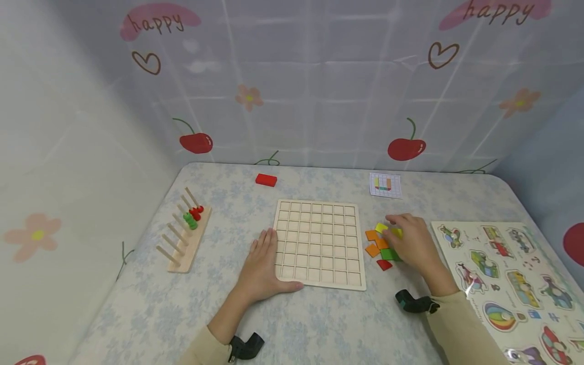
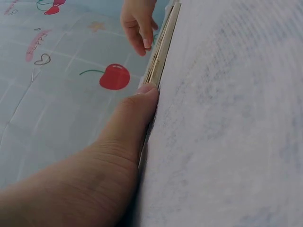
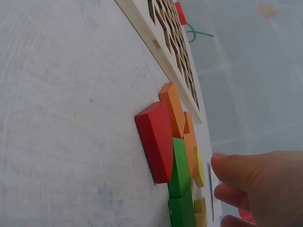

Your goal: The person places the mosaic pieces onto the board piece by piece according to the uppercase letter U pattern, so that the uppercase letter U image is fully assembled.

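Note:
A square wooden grid board lies on the table. My left hand rests at its lower left corner, fingers straight along the left edge and thumb along the near edge; the left wrist view shows the thumb touching the board's side. To the board's right is a cluster of small coloured blocks: a red block, a green block, several orange pieces and yellow ones. My right hand hovers just above the cluster, its fingers loosely bent and no block visible between them.
A wooden peg stand with red and green beads stands at left. Behind the board are a red block and a small pattern card. A large picture puzzle board lies at right. A printed curtain hangs behind the table.

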`<state>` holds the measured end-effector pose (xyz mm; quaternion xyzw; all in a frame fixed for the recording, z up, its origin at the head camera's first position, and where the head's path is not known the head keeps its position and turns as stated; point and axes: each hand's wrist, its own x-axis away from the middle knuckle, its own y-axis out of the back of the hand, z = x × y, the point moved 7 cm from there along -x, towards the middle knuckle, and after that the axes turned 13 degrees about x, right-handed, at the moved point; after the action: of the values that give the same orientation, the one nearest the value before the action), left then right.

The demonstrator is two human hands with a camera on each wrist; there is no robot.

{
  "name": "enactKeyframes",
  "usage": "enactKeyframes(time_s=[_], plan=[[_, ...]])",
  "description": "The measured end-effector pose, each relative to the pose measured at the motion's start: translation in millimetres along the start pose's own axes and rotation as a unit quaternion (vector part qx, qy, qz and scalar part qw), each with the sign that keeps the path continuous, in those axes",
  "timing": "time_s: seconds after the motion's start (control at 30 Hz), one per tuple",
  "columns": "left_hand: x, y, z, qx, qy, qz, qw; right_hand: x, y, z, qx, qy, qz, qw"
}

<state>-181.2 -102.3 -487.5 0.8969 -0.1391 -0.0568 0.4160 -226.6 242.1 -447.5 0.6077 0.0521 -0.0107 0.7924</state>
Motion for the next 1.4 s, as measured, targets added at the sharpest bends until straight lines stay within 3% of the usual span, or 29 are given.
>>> enactKeyframes(time_s=[0.23,0.8,1.1,1.4], plan=[[-0.1,-2.2,4.0,-0.012,0.001,0.0,0.9999,-5.6,-3,2,0.014,0.017,0.011,0.9997],[-0.4,-1.8,1.3,-0.027,-0.001,-0.004,0.9996,-11.4,-6,1,0.032,0.006,0.031,0.999],[-0.6,-2.6,2.7,-0.03,-0.001,-0.004,0.9995,-13.8,-7,1,-0.004,0.015,0.031,0.9994],[-0.6,-2.2,1.9,-0.031,0.0,-0.005,0.9995,-16.7,-13,-3,-0.042,0.002,0.068,0.9968]])
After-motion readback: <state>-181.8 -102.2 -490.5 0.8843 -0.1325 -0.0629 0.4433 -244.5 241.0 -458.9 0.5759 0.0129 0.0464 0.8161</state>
